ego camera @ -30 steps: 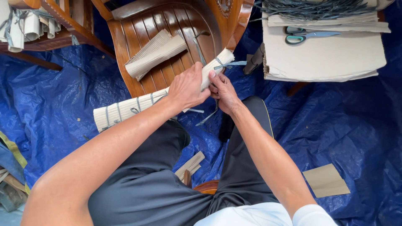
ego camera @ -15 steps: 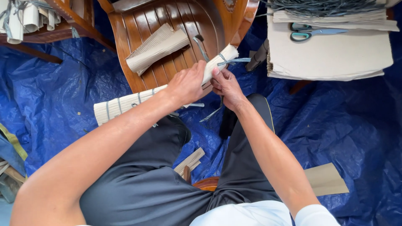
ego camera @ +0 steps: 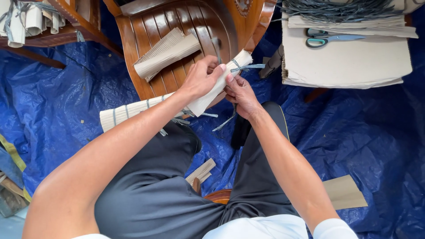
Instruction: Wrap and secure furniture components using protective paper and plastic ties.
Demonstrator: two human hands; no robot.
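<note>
A long roll of corrugated cardboard [ego camera: 133, 110] lies across my lap and against a wooden chair's curved rail [ego camera: 137, 57]. Grey-blue plastic straps are tied around it in several places. My left hand [ego camera: 201, 79] wraps around the roll near its far end. My right hand [ego camera: 239, 90] pinches the roll and a strap right beside the left hand. A knotted strap [ego camera: 245, 67] with loose ends sits at the roll's tip, just past my fingers. More strap ends hang below the roll.
A shorter cardboard roll [ego camera: 166, 53] rests on the chair's wooden slats. A stack of cardboard sheets [ego camera: 349, 57] at the upper right carries teal scissors [ego camera: 325, 40] and a bundle of straps [ego camera: 336, 9]. Cardboard scraps [ego camera: 343, 192] lie on the blue tarpaulin [ego camera: 367, 132].
Both hands have stayed together on the roll's far end. The view has drifted a little, and the knotted strap at the tip now shows more plainly past my fingers.
</note>
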